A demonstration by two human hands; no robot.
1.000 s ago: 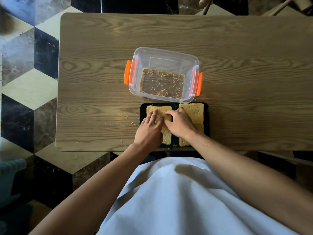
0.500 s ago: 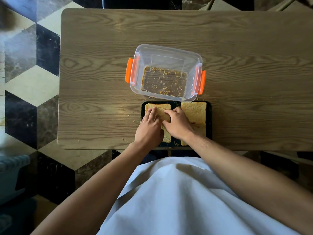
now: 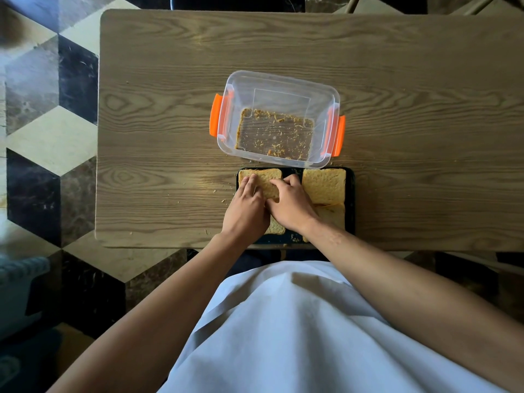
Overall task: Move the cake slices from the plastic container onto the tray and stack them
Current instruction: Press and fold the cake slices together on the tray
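Note:
A black tray (image 3: 351, 194) lies at the table's near edge with tan cake slices on it. My left hand (image 3: 245, 209) and my right hand (image 3: 292, 205) both rest on the left cake slice (image 3: 263, 178), fingers pressed on its top and its near-right corner. Part of a lower slice (image 3: 276, 228) shows beneath my hands. On the tray's right side lies another cake slice (image 3: 324, 185), with one more (image 3: 333, 215) behind my right wrist. Just beyond the tray stands the clear plastic container (image 3: 283, 89) with orange clips; it holds only crumbs.
The wooden table (image 3: 425, 109) stretches wide to the right and far side. Crumbs (image 3: 219, 198) lie scattered left of the tray. A tiled cube-pattern floor (image 3: 48, 131) lies to the left. My white apron fills the lower view.
Both hands have shifted slightly along the left slice, which now sits a little askew on the slice below. The camera view has shifted a little; container and tray stay put.

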